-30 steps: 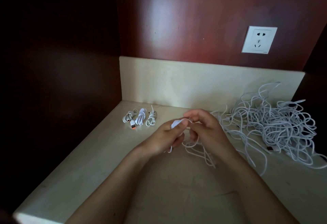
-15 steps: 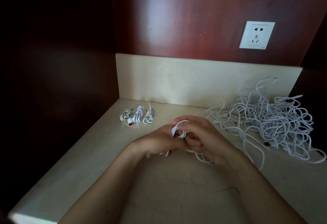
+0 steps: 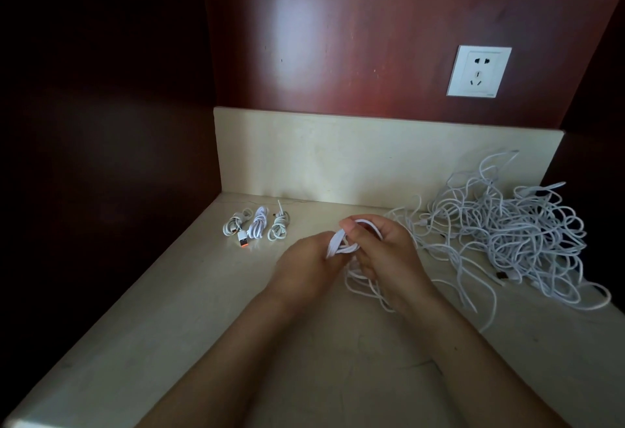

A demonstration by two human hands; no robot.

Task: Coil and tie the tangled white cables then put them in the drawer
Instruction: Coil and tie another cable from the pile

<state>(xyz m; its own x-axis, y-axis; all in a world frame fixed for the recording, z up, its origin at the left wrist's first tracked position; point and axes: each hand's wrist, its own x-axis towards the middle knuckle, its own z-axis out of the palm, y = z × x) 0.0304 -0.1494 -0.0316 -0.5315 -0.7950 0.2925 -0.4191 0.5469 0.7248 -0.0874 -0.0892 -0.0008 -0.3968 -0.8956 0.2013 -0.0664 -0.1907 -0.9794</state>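
A white cable coil (image 3: 340, 243) sits between my two hands at the middle of the counter. My left hand (image 3: 306, 263) grips its lower loops. My right hand (image 3: 382, 255) curls round the coil's upper loops, thumb on top. Loose strands of the same cable trail down under my right wrist. A big tangle of white cables (image 3: 507, 234) lies at the right against the backsplash. Three tied cable bundles (image 3: 257, 228) lie in a row at the back left; one shows an orange-tipped plug (image 3: 242, 242). No drawer is in view.
The cream stone counter (image 3: 189, 319) ends at a front edge near the bottom left. A low cream backsplash (image 3: 338, 157) runs behind it. Dark wooden walls close the left and back, with a white wall socket (image 3: 478, 71) upper right.
Both hands have stayed together on the coil. My right hand has shifted over the loops and more cable is gathered in the coil than a second ago.
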